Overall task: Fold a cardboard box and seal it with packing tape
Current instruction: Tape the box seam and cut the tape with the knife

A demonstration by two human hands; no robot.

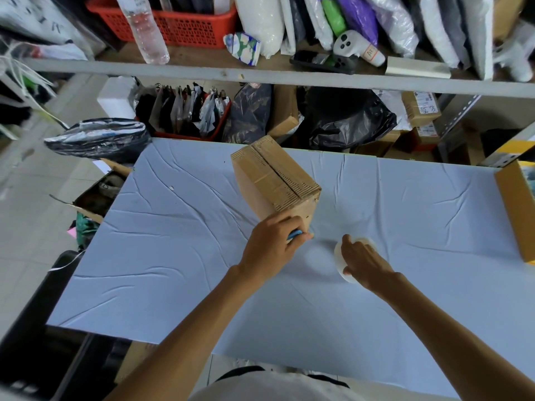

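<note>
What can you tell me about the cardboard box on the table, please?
The box is plain brown corrugated cardboard, folded up, its two top flaps closed and meeting along a centre seam that looks taped. It stands on the pale blue cloth, one corner toward the person. The left hand, gripping a blue thing, touches its near lower corner.

**packer_01:** what's the blue thing [294, 235] in the left hand [272, 247]?

**tapefan:** can't tell, the fingers [291, 224] wrap most of it and only 1 sliver pokes out. That hand also hides the box's [275, 178] near bottom corner.

**packer_01:** and the right hand [363, 261]?

**tapefan:** blurry. It grips a white roll [338, 260], mostly covering it. The open carton [515, 209] on the right is cut by the frame edge, and the controller label [371, 54] is too small to read.
</note>
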